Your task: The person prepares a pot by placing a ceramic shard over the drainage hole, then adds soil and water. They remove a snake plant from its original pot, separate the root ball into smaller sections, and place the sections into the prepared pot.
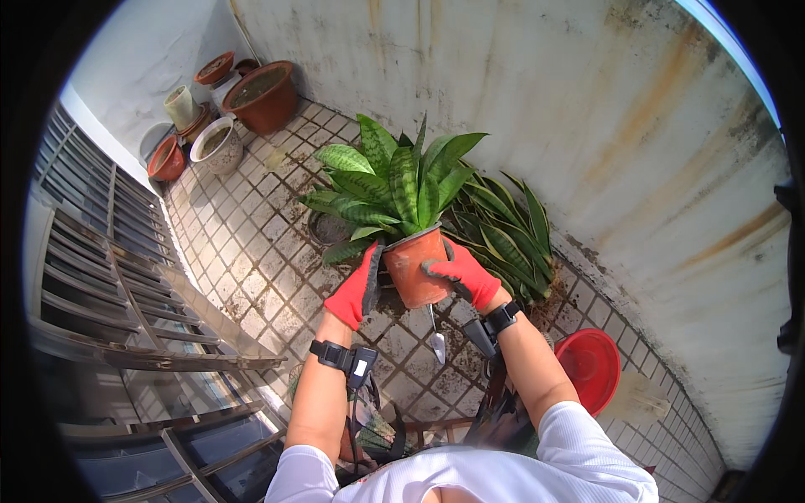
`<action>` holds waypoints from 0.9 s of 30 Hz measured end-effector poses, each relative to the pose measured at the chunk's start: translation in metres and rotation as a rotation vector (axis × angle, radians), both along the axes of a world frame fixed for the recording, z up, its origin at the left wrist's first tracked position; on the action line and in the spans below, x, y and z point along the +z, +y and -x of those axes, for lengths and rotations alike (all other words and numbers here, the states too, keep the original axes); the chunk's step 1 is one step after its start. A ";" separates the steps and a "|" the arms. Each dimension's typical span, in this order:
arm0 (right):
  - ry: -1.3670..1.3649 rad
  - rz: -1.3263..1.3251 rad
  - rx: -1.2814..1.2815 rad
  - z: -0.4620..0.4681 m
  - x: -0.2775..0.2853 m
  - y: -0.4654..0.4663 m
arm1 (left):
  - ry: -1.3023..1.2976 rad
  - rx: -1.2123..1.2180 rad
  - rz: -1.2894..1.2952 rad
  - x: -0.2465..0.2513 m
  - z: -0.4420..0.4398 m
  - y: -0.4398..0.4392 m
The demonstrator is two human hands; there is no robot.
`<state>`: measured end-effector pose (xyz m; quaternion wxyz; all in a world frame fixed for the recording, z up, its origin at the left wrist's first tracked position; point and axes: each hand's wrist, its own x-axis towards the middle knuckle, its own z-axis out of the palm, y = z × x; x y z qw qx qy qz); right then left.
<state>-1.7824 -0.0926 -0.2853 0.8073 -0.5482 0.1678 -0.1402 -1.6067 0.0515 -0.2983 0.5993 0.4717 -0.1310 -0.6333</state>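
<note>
A terracotta-coloured flower pot [412, 270] is held between both hands above the tiled floor, its rim tipped away from me. Broad mottled leaves of a snake plant [402, 182] spread out of it. My left hand [358, 288], in a red glove with a dark palm, presses the pot's left side. On the right side, my right hand [468, 273], gloved alike, has its thumb across the front of the pot. Below the pot a small trowel [438, 346] lies on the tiles, its upper part hidden by the pot.
Yellow-edged snake plants [509, 232] lie by the stained wall [566, 113], roots towards me. A red plastic basin [591, 371] is at my right. Several pots, including a large brown one [270, 100], stand in the far left corner. Metal window bars [119, 270] line the left side.
</note>
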 end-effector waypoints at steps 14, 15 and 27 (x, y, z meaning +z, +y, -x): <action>0.522 -0.118 -0.020 -0.023 -0.046 -0.023 | 0.580 0.203 -0.038 -0.062 -0.005 -0.028; 0.532 -0.118 -0.003 -0.025 -0.049 -0.023 | 0.589 0.179 -0.005 -0.068 -0.010 -0.023; 0.675 0.134 0.076 -0.038 -0.048 -0.009 | 0.304 0.499 0.040 -0.127 0.017 -0.014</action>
